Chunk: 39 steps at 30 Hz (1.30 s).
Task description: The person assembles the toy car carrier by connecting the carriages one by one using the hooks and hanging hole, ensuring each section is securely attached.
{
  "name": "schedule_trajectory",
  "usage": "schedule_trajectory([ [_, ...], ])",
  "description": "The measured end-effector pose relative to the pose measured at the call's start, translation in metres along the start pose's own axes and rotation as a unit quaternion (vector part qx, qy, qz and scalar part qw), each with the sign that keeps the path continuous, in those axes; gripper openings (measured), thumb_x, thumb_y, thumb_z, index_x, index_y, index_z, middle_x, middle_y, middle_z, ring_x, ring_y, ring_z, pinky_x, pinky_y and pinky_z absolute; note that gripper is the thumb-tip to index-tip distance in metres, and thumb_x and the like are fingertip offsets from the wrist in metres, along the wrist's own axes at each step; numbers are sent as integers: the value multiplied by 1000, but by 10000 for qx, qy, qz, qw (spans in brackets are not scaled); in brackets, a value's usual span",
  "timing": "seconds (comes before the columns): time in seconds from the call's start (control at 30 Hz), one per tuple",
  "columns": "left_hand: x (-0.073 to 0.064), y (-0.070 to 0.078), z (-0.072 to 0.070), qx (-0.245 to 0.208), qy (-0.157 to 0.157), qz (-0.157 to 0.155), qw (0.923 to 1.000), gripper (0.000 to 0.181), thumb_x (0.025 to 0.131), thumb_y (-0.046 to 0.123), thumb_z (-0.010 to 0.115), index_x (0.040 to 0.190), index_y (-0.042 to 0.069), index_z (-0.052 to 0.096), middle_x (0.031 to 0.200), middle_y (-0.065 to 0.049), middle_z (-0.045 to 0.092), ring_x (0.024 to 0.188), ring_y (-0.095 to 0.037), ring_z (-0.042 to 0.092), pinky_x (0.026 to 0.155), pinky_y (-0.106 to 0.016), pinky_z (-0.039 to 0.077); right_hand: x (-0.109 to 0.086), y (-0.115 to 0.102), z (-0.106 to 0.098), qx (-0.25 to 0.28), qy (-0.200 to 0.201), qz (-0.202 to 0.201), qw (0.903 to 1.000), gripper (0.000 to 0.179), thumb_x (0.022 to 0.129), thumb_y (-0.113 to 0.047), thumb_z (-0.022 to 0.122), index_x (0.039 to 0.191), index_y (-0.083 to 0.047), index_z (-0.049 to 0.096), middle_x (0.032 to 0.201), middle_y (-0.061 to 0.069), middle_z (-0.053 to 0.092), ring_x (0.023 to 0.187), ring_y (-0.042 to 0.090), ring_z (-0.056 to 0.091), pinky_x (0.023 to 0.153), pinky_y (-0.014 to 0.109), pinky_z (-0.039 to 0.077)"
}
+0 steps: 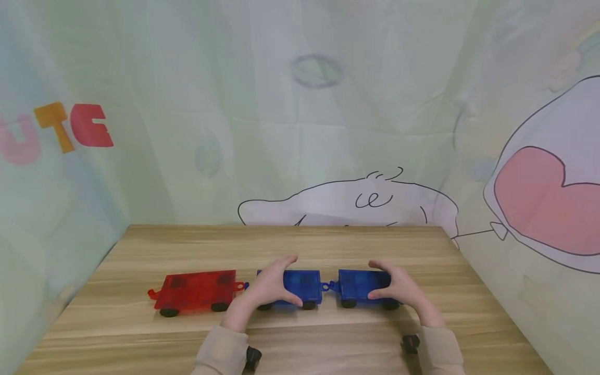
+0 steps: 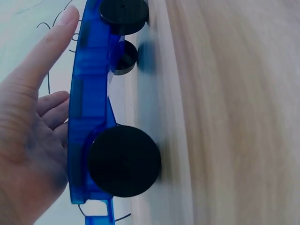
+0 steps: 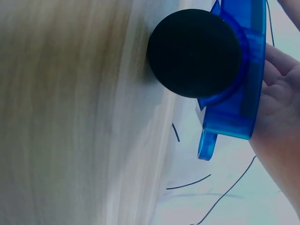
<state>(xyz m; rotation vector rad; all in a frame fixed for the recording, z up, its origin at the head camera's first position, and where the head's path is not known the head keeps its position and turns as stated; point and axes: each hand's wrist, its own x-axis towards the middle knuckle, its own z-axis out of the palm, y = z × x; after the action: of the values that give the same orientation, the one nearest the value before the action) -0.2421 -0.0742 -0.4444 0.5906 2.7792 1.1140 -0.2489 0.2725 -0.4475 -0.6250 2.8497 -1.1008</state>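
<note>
Three toy train cars stand in a row on the wooden table, coupled hook to ring: a red car point(image 1: 199, 289) at left, a blue car point(image 1: 307, 284) in the middle, another blue car point(image 1: 355, 285) at right. My left hand point(image 1: 269, 284) spans the middle car from above, thumb at its front edge, fingers towards its back. In the left wrist view the thumb point(image 2: 51, 42) lies straight beside the car's upper edge. Over the right car my right hand point(image 1: 398, 284) is spread the same way. Neither hand visibly pinches a car; light contact I cannot tell.
The wooden table point(image 1: 140, 333) runs back to a printed cloth backdrop point(image 1: 300, 130), which also rises at both sides. Small black devices point(image 1: 253, 358) sit at both wrists. The red car's free hook point(image 1: 152, 294) points left.
</note>
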Motion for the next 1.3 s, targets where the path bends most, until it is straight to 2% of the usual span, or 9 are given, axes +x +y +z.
schedule_trajectory([
  [0.27, 4, -2, 5, 40, -189, 43, 9998, 101, 62, 37, 93, 144, 2, 45, 145, -17, 51, 135, -38, 45, 108, -57, 39, 0, 1, 0, 84, -210, 0, 9997, 81, 70, -26, 88, 133, 9, 52, 133, 23, 59, 127, 42, 51, 105, 58, 39],
  [0.73, 2, -1, 7, 106, -197, 191, 9996, 97, 62, 30, 93, 142, 0, 46, 140, -17, 55, 132, -37, 49, 109, -55, 40, -1, 0, -1, 221, -327, 155, 9991, 80, 72, -26, 87, 135, 7, 51, 138, 23, 55, 132, 45, 45, 109, 62, 34],
  [1.03, 2, -4, 8, -44, -132, 104, 9998, 94, 64, 32, 92, 142, 3, 47, 141, -14, 55, 133, -36, 47, 109, -57, 39, -2, 0, 0, 308, -295, 167, 9990, 79, 72, -25, 87, 135, 7, 51, 138, 23, 55, 132, 45, 45, 109, 62, 34],
  [1.3, 2, -6, 9, -358, -69, 103, 9993, 94, 66, 32, 91, 144, 4, 45, 141, -13, 55, 135, -37, 45, 110, -59, 35, -2, 0, 1, 321, -294, 187, 9989, 79, 72, -25, 87, 135, 7, 51, 137, 23, 56, 132, 45, 45, 109, 62, 33],
])
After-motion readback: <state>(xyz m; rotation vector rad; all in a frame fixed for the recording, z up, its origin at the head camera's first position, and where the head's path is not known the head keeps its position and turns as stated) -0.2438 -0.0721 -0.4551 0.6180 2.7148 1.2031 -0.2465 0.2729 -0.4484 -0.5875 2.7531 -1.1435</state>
